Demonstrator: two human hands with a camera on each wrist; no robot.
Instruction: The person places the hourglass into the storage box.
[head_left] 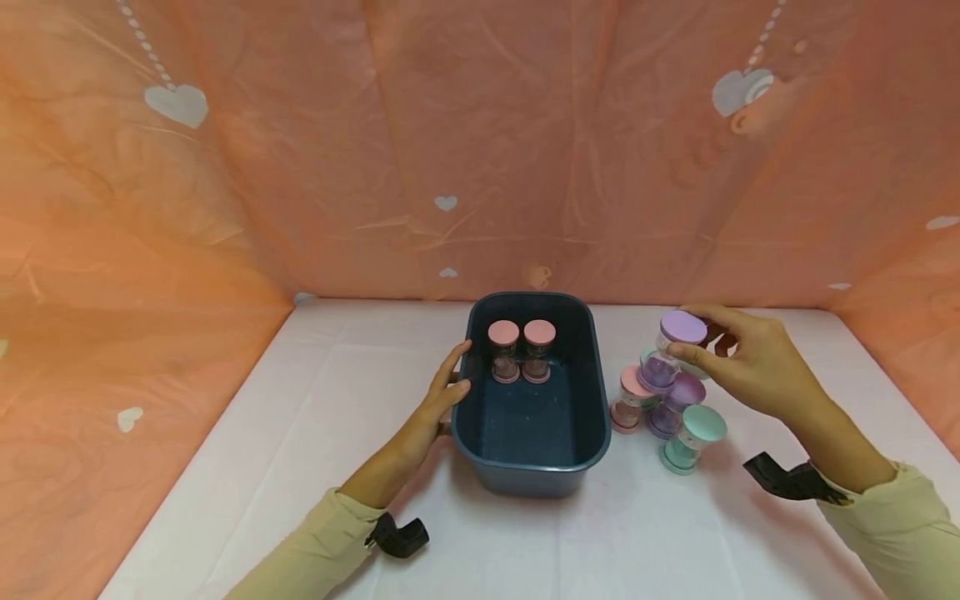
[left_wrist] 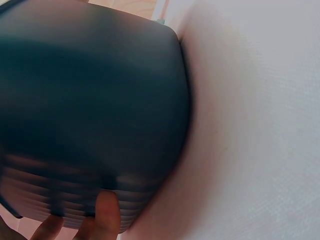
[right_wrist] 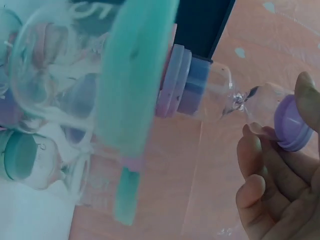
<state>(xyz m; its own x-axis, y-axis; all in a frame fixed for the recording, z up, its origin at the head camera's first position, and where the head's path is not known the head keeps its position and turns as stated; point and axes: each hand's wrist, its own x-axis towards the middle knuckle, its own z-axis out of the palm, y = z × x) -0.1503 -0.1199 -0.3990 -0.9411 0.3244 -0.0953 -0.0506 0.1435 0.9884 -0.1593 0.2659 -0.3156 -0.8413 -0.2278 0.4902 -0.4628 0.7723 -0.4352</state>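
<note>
Lilac-capped sand timer (head_left: 660,367): right of the dark tub (head_left: 517,429), over other timers (head_left: 703,425) | right hand (head_left: 753,358): pinches its cap end | left hand (head_left: 427,412): grips tub's left rim | two pink-capped timers (head_left: 537,350): inside tub, far end

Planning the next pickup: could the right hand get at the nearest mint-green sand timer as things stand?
Probably not yet: the right hand holds a lilac sand timer. Once freed, likely yes: the mint-green sand timer sits out front, uncovered in the head view.
</note>
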